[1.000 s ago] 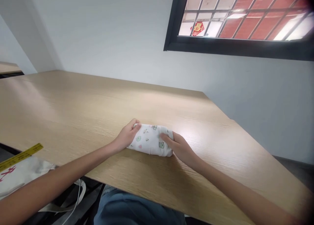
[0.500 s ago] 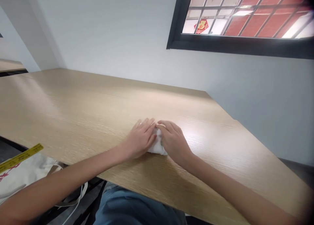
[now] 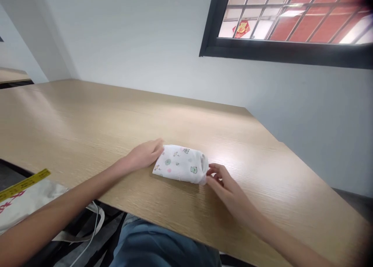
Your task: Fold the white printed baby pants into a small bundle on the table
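A folded white cloth [image 3: 180, 164] with small printed animals and green and pink spots lies flat on the wooden table. Its left end is straight, while the right end is bunched into a loose roll. My left hand [image 3: 147, 153] is at the upper left corner of the cloth, fingers drawn together on its edge and slightly blurred. At the rolled right end, my right hand [image 3: 227, 185] has its thumb and curled fingers closed on the cloth's edge.
The table [image 3: 116, 115] runs back to a pale wall [image 3: 131, 37] with a dark-framed, barred window [image 3: 276, 53]. At lower left, a white bag [image 3: 32, 201] hangs by the table edge below a yellow strip [image 3: 26, 184]. A white cable [image 3: 93, 228] dangles nearby.
My hands have moved apart from over the bunched white cloth. The left went left, the right went right and nearer me. More of the cloth now shows, spread out between them.
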`<state>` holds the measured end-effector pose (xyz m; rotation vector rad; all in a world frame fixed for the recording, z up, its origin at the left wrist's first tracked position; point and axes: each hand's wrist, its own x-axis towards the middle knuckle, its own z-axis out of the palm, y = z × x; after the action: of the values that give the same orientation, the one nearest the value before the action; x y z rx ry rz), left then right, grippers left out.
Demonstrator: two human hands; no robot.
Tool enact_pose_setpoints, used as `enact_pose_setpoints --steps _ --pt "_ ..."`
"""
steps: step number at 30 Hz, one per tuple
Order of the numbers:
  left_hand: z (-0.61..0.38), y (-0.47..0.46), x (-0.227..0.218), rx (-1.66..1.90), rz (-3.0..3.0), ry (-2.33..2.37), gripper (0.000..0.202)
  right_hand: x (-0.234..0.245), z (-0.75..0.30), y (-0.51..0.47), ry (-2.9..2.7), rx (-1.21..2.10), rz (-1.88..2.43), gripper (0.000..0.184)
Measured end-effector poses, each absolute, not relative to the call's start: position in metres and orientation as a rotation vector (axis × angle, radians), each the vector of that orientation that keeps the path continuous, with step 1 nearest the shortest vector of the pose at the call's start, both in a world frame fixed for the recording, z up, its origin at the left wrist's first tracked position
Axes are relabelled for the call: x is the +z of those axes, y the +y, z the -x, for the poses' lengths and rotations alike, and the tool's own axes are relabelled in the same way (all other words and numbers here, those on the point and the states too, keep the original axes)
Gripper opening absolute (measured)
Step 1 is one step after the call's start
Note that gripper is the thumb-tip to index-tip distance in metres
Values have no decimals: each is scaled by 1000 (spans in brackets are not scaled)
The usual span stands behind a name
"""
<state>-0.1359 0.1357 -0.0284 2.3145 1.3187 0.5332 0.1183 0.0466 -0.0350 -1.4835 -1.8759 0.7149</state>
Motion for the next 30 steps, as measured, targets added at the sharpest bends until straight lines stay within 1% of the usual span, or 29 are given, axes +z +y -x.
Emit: enact_pose_setpoints --steps 2,5,8,13,15,17,18,19,21,23,25,26,27,30 --pt "124 143 -25 572 -2269 1225 33 -42 -107 40 -1814 783 1438 20" --pt "114 140 -29 621 -2201 1163 30 -52 -98 48 -1749 738 1458 23" --pt "116 112 -37 684 -2115 1259 29 -56 -100 74 -1679 708 1402 22" --pt "126 49 -42 646 -1993 1356 32 -58 -106 116 -1667 872 1254 21" --pt "128 40 -42 633 -1978 1374 32 -56 -106 117 -1689 802 1285 16" --pt "129 43 -43 668 -1999 1402 31 -53 -104 106 -1777 604 1280 8" --pt "130 48 -45 673 -2030 1429 31 -50 -102 98 -1875 498 1241 8" --pt "130 54 -47 662 -2071 1463 30 -46 -100 88 -2006 405 1184 12" --pt "129 64 -52 591 -2172 1503 27 -40 -94 70 -2291 263 1073 25" --pt "124 69 -54 528 -2251 1484 23 -34 -87 57 -2489 178 1068 46" --pt "115 69 -54 526 -2293 1394 25 -31 -83 50 -2565 116 1119 69" --pt "110 68 -52 536 -2293 1348 27 -31 -82 49 -2587 94 1140 75" --pt "105 66 -50 551 -2280 1309 27 -31 -83 48 -2607 72 1148 75" --pt "87 61 -43 575 -2206 1205 29 -33 -95 43 -2607 13 1166 57"
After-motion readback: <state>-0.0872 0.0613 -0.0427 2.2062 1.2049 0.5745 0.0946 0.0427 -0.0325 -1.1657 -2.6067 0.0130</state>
